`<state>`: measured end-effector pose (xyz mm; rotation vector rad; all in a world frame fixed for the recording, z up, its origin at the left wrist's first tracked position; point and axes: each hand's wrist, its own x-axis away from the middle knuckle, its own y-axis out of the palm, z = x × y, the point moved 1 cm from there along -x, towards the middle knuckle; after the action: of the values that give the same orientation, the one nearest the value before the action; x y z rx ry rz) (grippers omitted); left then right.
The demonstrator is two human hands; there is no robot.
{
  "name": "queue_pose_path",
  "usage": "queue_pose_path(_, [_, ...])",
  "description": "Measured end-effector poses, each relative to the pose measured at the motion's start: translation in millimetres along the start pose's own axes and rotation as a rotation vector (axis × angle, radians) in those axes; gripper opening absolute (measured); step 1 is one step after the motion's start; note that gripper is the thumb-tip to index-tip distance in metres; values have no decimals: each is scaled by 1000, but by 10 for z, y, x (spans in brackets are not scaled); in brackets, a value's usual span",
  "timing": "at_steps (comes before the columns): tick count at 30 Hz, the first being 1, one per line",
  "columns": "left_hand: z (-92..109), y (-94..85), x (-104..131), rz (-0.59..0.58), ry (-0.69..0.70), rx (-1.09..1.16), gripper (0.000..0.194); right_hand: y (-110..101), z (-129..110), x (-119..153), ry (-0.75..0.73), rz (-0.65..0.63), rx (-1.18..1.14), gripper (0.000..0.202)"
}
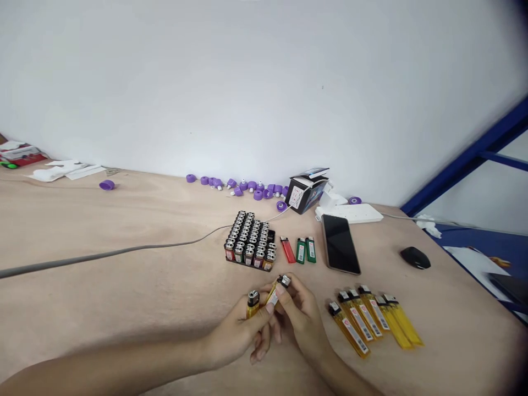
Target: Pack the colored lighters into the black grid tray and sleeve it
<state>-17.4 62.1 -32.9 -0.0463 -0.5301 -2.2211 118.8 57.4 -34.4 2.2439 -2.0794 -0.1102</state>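
Note:
My left hand [237,335] is closed around a yellow lighter [252,301], its metal top pointing up. Between the fingers and thumb of my right hand [303,319] is a second yellow lighter [275,291], tilted, with a white label showing; the left thumb also reaches to it. Just beyond my hands stands a black tray [245,264] packed with upright lighters. A red lighter [287,250] and two green lighters, one [301,251] beside the other [311,250], lie to its right. Several yellow lighters [361,316] lie flat right of my right hand.
A phone [340,243] and a black mouse [415,257] lie on the right. Behind are a power strip [355,213], a black box [307,192] and several purple caps [251,187] along the wall. A grey cable [124,252] crosses the table's left side.

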Motion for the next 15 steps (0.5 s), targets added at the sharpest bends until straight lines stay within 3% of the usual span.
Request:
queue_pose_path(5, [-21,-45,-5,-96,1,-56,54,-32,43,-9,26,22,51,40])
queue_pose_path(10, [-30,-66,-25,-66,-39,-2,53,-42,-12,-27,-27,45,114,41])
queue_pose_path(15, [80,-119,-18,-7,-194,207,47,-85,75,-71,48,92,-134,37])
